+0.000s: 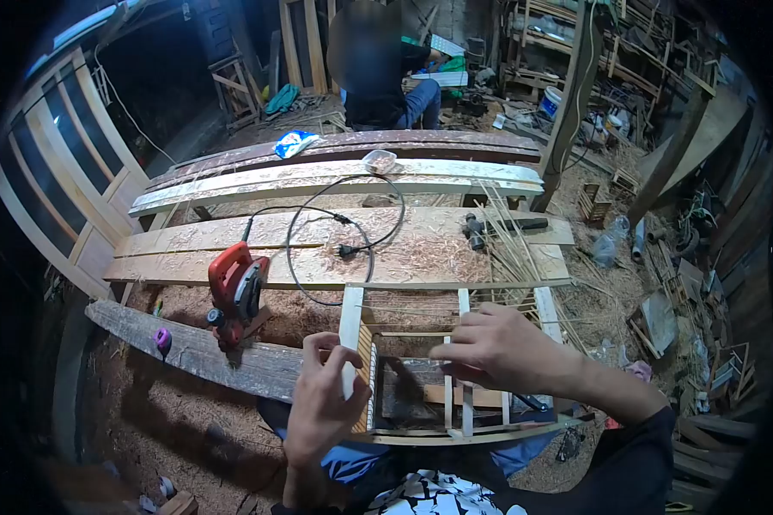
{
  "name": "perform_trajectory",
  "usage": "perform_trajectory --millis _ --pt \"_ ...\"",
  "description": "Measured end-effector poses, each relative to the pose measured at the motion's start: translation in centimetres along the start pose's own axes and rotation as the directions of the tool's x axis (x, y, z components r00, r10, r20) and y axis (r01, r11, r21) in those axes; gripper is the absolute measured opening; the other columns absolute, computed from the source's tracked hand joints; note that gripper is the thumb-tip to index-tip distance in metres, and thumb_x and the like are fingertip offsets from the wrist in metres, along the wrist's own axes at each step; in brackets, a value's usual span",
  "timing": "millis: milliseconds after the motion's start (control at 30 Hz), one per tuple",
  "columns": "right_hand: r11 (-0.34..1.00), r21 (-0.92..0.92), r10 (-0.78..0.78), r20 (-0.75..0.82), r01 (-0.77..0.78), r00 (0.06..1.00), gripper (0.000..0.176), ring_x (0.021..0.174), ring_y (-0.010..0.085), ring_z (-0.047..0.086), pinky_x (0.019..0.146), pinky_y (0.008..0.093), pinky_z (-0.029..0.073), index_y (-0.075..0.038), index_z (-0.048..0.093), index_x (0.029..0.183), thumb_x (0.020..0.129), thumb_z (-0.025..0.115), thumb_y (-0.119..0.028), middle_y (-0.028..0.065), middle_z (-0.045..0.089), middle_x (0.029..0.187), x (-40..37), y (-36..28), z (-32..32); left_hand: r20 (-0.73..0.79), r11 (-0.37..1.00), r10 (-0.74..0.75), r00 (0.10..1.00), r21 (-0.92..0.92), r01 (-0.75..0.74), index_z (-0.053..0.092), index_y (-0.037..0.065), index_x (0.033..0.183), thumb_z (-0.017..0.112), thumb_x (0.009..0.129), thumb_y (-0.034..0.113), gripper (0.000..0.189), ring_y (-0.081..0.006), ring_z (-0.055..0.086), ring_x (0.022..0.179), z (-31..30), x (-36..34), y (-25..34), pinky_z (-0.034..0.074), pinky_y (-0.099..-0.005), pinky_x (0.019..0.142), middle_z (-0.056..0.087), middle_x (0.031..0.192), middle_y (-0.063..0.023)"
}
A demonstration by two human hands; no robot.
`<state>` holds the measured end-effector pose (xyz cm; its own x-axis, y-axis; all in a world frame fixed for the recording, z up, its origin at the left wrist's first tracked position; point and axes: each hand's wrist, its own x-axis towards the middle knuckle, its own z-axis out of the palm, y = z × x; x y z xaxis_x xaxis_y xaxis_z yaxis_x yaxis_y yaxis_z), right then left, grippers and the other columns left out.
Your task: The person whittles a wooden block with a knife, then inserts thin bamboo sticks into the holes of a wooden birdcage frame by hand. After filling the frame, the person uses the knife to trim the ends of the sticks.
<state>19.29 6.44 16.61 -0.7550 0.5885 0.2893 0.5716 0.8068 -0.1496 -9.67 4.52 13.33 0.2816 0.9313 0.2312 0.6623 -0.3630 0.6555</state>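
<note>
A small wooden frame (465,412) with slats and thin bamboo strips lies across my lap and the near edge of the bench. My left hand (325,399) is closed with curled fingers around the pale left side piece of the frame. Beside it, a row of thin strips (369,378) lines the inner left side. My right hand (511,348) is over the middle slat, fingers bent and pinched together, pointing left. Whatever those fingertips hold, if anything, is too small to make out.
A red power planer (236,292) with a black cord (292,249) stands on the left. A hammer (507,225) and loose bamboo sticks (511,249) lie on shaving-covered planks (172,245). A purple object (162,340) rests on a grey board (266,365). Another person (378,94) sits beyond.
</note>
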Motion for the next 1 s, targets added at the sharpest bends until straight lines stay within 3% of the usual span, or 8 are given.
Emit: perform_trajectory --millis 100,233,400,500,667,767,933,1000 --pt "0.977 -0.212 0.0 -0.043 -0.009 0.999 0.026 0.086 0.0202 0.068 0.072 0.0355 0.054 -0.011 0.071 0.11 0.09 0.081 -0.025 0.0035 0.069 0.09 2.8 0.4 1.4 -0.04 1.0 0.015 0.999 0.018 -0.014 0.063 0.005 0.11 0.076 0.083 0.001 0.03 -0.0403 0.063 0.113 0.9 -0.6 -0.5 0.054 -0.0494 0.094 0.05 0.128 -0.0216" --pt "0.967 -0.255 -0.012 -0.103 -0.015 0.995 0.023 0.086 0.0202 0.067 0.07 0.0343 0.054 -0.01 0.069 0.106 0.091 0.079 -0.024 0.0065 0.068 0.096 5.3 0.8 3.6 -0.078 0.999 0.044 0.996 0.032 -0.042 0.064 0.003 0.107 0.075 0.08 -0.002 0.03 -0.0413 0.057 0.122 1.0 -1.1 -0.8 0.049 -0.0487 0.105 0.051 0.13 -0.0213" --pt "0.931 -0.366 -0.021 -0.092 -0.014 0.996 0.017 0.09 0.0212 0.067 0.073 0.0356 0.054 -0.006 0.068 0.103 0.087 0.069 -0.012 0.008 0.068 0.1 5.3 0.5 5.1 -0.028 0.995 0.058 0.998 0.087 -0.055 0.059 0.004 0.125 0.078 0.081 0.004 0.048 -0.043 0.049 0.131 0.3 -1.0 -0.9 0.042 -0.0523 0.112 0.05 0.134 -0.0218" --pt "0.941 -0.339 -0.033 -0.108 -0.005 0.994 0.016 0.09 0.0217 0.067 0.073 0.036 0.054 -0.006 0.067 0.1 0.085 0.069 -0.012 0.008 0.067 0.098 5.0 0.4 5.5 -0.089 0.991 0.11 0.99 0.093 -0.102 0.056 0.005 0.132 0.077 0.082 0.005 0.055 -0.0436 0.048 0.133 0.1 0.4 -0.4 0.042 -0.052 0.114 0.05 0.136 -0.0213" --pt "0.956 -0.293 -0.028 -0.142 -0.015 0.989 0.014 0.09 0.0214 0.066 0.071 0.0345 0.052 -0.005 0.066 0.094 0.082 0.07 -0.012 0.0084 0.064 0.097 5.3 0.8 5.7 -0.019 0.984 0.167 0.986 0.063 -0.166 0.034 -0.004 0.162 0.064 0.086 -0.007 0.081 -0.0435 0.033 0.156 2.5 3.0 -1.6 0.03 -0.047 0.128 0.038 0.163 -0.0281" --pt "0.966 -0.257 -0.028 -0.17 -0.017 0.985 0.014 0.089 0.0209 0.066 0.07 0.0338 0.053 -0.004 0.067 0.093 0.081 0.07 -0.012 0.0086 0.064 0.096 5.4 1.0 6.1 0.003 0.986 0.154 0.988 -0.058 -0.153 0.034 -0.004 0.162 0.062 0.087 -0.008 0.08 -0.0428 0.032 0.157 2.3 3.0 -2.8 0.028 -0.0464 0.129 0.037 0.164 -0.0285" --pt "0.951 -0.309 -0.017 -0.153 -0.032 0.988 0.013 0.091 0.023 0.066 0.072 0.035 0.055 -0.003 0.067 0.091 0.081 0.069 -0.012 0.0094 0.063 0.094 5.7 0.3 5.7 0.06 0.996 0.087 0.994 0.011 -0.088 0.038 0.0 0.161 0.062 0.089 -0.008 0.076 -0.0383 0.029 0.161 1.8 2.7 -1.8 0.024 -0.0435 0.131 0.034 0.169 -0.0244" --pt "0.954 -0.297 0.002 -0.114 -0.036 0.993 0.014 0.092 0.0235 0.066 0.072 0.0352 0.055 -0.002 0.068 0.09 0.081 0.069 -0.012 0.0096 0.064 0.095 6.1 0.1 5.2 0.071 0.997 0.069 0.995 0.016 -0.071 0.037 -0.003 0.161 0.066 0.092 -0.003 0.076 -0.0423 0.024 0.161 1.9 2.8 -1.8 0.025 -0.0468 0.131 0.032 0.168 -0.0288"
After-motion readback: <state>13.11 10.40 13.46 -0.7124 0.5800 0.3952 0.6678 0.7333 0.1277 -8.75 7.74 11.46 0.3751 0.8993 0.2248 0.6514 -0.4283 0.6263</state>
